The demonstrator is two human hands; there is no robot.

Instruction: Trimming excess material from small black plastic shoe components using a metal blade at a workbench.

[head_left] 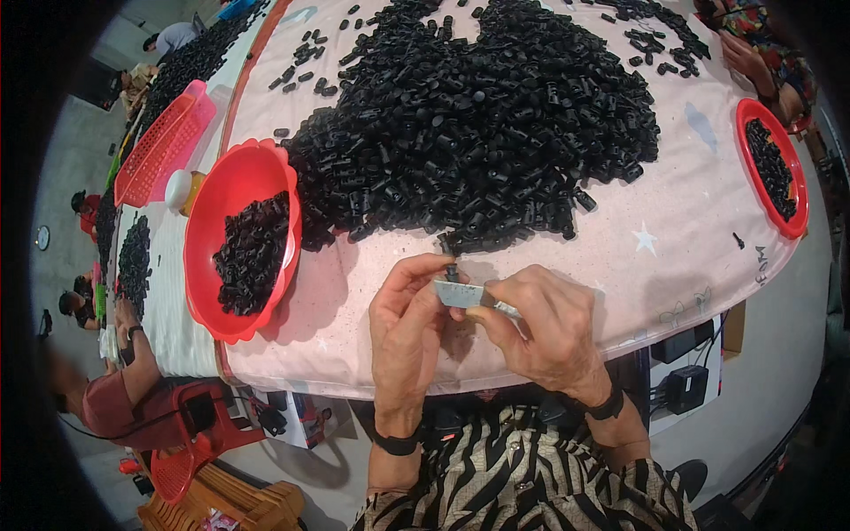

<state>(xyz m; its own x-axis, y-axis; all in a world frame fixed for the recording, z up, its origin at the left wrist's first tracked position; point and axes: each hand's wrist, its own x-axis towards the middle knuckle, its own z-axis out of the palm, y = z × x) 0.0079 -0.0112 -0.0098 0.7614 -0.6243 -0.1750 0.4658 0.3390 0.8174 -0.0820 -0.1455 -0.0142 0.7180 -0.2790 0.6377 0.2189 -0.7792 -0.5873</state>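
My left hand (403, 323) is closed, pinching a small black plastic part (452, 268) upright between thumb and fingers. My right hand (544, 327) grips a flat grey metal blade (459, 294) with a straight edge. Dark specks dot the blade, which lies across the lower end of the black part, seemingly touching it. Fingers hide the rest of the part. Just beyond both hands spreads a large heap of similar black plastic parts (496, 115) on the pink patterned tablecloth (336, 354).
A red scalloped bowl (199, 239) of black parts stands left of the heap. Behind it are a white-capped jar (180, 190) and pink baskets (164, 146). A red oval tray (801, 190) with black parts sits at the right edge. Other people work at the left and far right.
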